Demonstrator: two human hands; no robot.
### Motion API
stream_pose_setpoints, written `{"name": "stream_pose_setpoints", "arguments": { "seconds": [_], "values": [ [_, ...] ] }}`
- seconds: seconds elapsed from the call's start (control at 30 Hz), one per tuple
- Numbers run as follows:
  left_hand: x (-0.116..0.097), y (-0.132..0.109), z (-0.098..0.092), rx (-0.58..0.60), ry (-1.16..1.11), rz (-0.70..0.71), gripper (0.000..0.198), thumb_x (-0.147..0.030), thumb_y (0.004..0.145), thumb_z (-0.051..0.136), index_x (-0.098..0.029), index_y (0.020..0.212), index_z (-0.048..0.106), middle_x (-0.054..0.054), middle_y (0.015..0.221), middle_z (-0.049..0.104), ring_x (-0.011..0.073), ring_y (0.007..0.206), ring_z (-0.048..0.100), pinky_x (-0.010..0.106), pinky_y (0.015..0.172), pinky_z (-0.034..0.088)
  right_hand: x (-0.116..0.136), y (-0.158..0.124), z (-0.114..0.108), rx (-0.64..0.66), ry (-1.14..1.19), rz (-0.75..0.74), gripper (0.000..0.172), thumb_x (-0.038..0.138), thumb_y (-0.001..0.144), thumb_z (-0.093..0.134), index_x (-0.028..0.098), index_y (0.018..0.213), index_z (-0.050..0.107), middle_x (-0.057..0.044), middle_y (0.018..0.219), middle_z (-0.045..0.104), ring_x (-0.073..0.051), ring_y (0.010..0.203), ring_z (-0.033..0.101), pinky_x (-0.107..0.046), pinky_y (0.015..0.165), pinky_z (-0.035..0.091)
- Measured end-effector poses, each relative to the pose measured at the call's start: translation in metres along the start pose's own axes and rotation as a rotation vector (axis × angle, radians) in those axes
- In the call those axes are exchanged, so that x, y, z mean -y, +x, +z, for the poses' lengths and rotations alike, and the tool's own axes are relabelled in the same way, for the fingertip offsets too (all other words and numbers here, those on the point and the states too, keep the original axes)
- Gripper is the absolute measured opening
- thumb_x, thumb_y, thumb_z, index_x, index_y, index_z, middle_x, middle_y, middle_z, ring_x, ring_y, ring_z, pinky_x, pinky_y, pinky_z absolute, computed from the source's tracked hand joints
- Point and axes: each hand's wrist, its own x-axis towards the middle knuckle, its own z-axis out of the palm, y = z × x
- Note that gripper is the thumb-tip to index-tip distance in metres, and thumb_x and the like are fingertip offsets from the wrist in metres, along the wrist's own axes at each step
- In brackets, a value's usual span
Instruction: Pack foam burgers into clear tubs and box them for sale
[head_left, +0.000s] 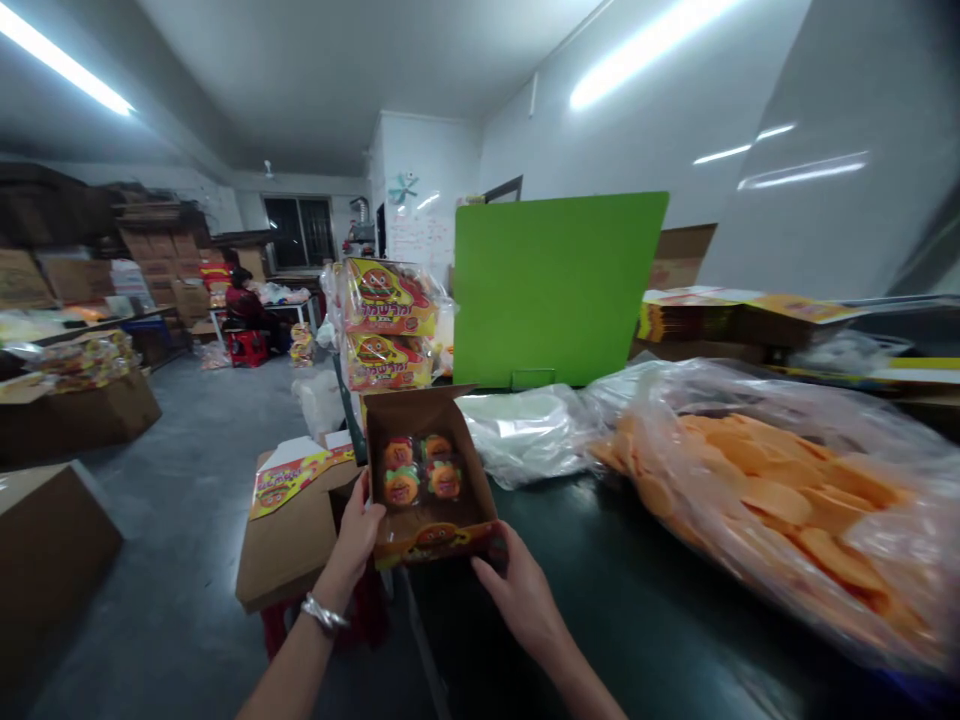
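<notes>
At the far left we see brown cartons point(52, 540) on the grey floor, one of them point(82, 385) filled with bright packets. Far back, a seated person point(244, 305) is at another table. Nearer to us a carton point(289, 540) stands just beside the dark table point(675, 620), with a printed sheet lying on top.

Our left hand point(360, 530), a bracelet point(324, 612) at its wrist, is clamped on the left wall of the open box point(427, 480), which sits at the table's near left corner with four round orange sweets point(416, 470) inside. Behind it stand two stacked printed boxes point(386, 325).

Our right hand point(521, 595) touches the box's front right corner; we cannot tell whether it grips. Further right come a green board point(555, 285), clear bags point(525, 430) and a big bag of orange discs point(787, 490).
</notes>
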Motion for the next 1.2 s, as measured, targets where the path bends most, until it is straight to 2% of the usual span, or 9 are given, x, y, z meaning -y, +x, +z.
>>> {"name": "stream_pose_setpoints", "arguments": {
  "seconds": [0.13, 0.23, 0.33, 0.4, 0.5, 0.6, 0.77, 0.97, 1.2],
  "values": [
    [-0.028, 0.003, -0.023, -0.027, 0.382, 0.190, 0.051, -0.029, 0.085, 0.046, -0.016, 0.134, 0.043, 0.013, 0.134, 0.056, 0.0228, 0.117, 0.058, 0.036, 0.097, 0.049, 0.008, -0.008, -0.016, -0.191, -0.400, -0.251, 0.049, 0.030, 0.079, 0.056, 0.015, 0.125, 0.049, -0.018, 0.128, 0.054, -0.034, 0.120, 0.050, -0.054, 0.098, 0.041],
    [-0.067, 0.028, -0.027, 0.052, 0.672, 0.304, 0.044, -0.029, 0.094, 0.030, -0.013, 0.133, 0.043, 0.015, 0.128, 0.058, 0.0211, 0.115, 0.058, 0.037, 0.097, 0.048, 0.034, -0.008, -0.010, -0.080, -0.610, -0.507, 0.040, 0.020, 0.083, 0.054, 0.016, 0.123, 0.052, -0.016, 0.126, 0.057, -0.032, 0.120, 0.049, -0.049, 0.099, 0.040],
    [-0.098, 0.070, -0.007, 0.316, 0.927, 0.339, 0.029, -0.026, 0.091, 0.046, -0.015, 0.113, 0.061, 0.010, 0.112, 0.067, 0.0199, 0.101, 0.064, 0.034, 0.093, 0.050, 0.059, -0.001, 0.013, 0.126, -0.704, -0.550, 0.041, 0.015, 0.082, 0.057, 0.015, 0.122, 0.052, -0.016, 0.126, 0.059, -0.032, 0.120, 0.049, -0.049, 0.101, 0.035],
    [-0.105, 0.095, 0.014, 0.466, 1.119, 0.326, 0.021, -0.025, 0.085, 0.059, -0.012, 0.101, 0.065, 0.011, 0.106, 0.068, 0.0220, 0.099, 0.063, 0.038, 0.092, 0.050, 0.065, 0.002, 0.025, 0.211, -0.742, -0.517, 0.043, 0.016, 0.081, 0.060, 0.014, 0.123, 0.051, -0.015, 0.122, 0.060, -0.031, 0.114, 0.053, -0.049, 0.099, 0.035],
    [-0.099, 0.118, 0.036, 0.620, 1.370, 0.286, 0.027, -0.030, 0.088, 0.060, -0.013, 0.108, 0.061, 0.009, 0.112, 0.063, 0.0219, 0.100, 0.062, 0.043, 0.087, 0.051, 0.065, 0.004, 0.032, 0.237, -0.766, -0.489, 0.039, 0.017, 0.081, 0.061, 0.013, 0.120, 0.053, -0.013, 0.107, 0.065, -0.028, 0.097, 0.060, -0.046, 0.093, 0.038],
    [-0.088, 0.123, 0.043, 0.686, 1.539, 0.252, 0.031, -0.032, 0.089, 0.058, -0.016, 0.116, 0.057, 0.009, 0.117, 0.060, 0.0216, 0.100, 0.061, 0.042, 0.084, 0.053, 0.064, 0.002, 0.027, 0.239, -0.779, -0.496, 0.029, 0.017, 0.081, 0.061, 0.016, 0.110, 0.057, -0.009, 0.097, 0.065, -0.026, 0.090, 0.060, -0.044, 0.091, 0.038],
    [-0.084, 0.122, 0.042, 0.632, 1.629, 0.273, 0.033, -0.032, 0.089, 0.058, -0.016, 0.118, 0.056, 0.009, 0.119, 0.059, 0.0223, 0.101, 0.060, 0.042, 0.084, 0.053, 0.067, 0.000, 0.024, 0.238, -0.797, -0.501, 0.025, 0.015, 0.083, 0.058, 0.017, 0.107, 0.057, -0.008, 0.095, 0.064, -0.025, 0.089, 0.058, -0.041, 0.090, 0.036],
    [-0.101, 0.122, 0.035, 0.562, 1.595, 0.367, 0.036, -0.033, 0.089, 0.057, -0.016, 0.121, 0.054, 0.010, 0.121, 0.058, 0.0233, 0.104, 0.059, 0.044, 0.086, 0.052, 0.065, -0.001, 0.024, 0.223, -0.778, -0.525, 0.025, 0.015, 0.083, 0.057, 0.018, 0.108, 0.055, -0.007, 0.095, 0.063, -0.024, 0.088, 0.057, -0.041, 0.090, 0.035],
    [-0.113, 0.133, 0.033, 0.693, 1.559, 0.397, 0.031, -0.031, 0.089, 0.058, -0.016, 0.117, 0.057, 0.009, 0.117, 0.060, 0.0219, 0.101, 0.061, 0.043, 0.086, 0.052, 0.058, -0.003, 0.025, 0.196, -0.764, -0.546, 0.031, 0.012, 0.080, 0.059, 0.019, 0.109, 0.053, -0.006, 0.095, 0.062, -0.024, 0.089, 0.057, -0.042, 0.093, 0.035]
  ]
}}
